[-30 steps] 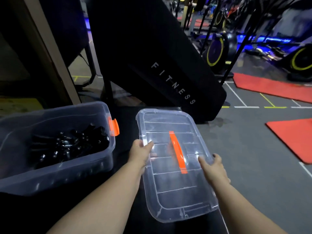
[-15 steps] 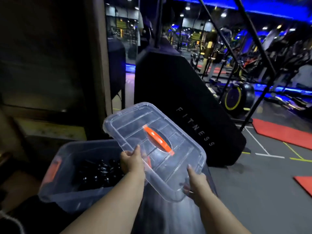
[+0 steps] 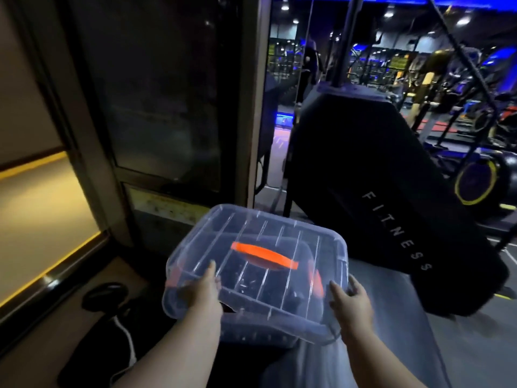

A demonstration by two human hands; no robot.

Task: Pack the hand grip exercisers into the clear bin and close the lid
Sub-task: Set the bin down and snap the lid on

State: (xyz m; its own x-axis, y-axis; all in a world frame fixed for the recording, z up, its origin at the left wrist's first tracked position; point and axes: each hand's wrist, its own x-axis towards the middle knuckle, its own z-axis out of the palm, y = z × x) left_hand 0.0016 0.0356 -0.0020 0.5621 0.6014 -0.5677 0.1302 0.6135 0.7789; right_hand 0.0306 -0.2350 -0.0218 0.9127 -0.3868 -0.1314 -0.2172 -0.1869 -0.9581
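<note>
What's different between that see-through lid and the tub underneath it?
The lid is shallow and ribbed; the bin is deep and holds black exercisers. The left hand and right hand grip the lid; the bin sits beneath it. The lid bears an orange handle; the bin, orange side latches. Both are clear plastic.

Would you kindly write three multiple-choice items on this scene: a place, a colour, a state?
1. The clear plastic lid is where, relative to the clear plastic bin? A under; B over; C beside.
2. The lid's strip handle is: A blue; B orange; C green.
3. Gripping the lid: A left hand and right hand; B neither; C one only.
Answers: B, the bin shows through it; B, bright orange band; A, each hand clasps its near rim.
</note>
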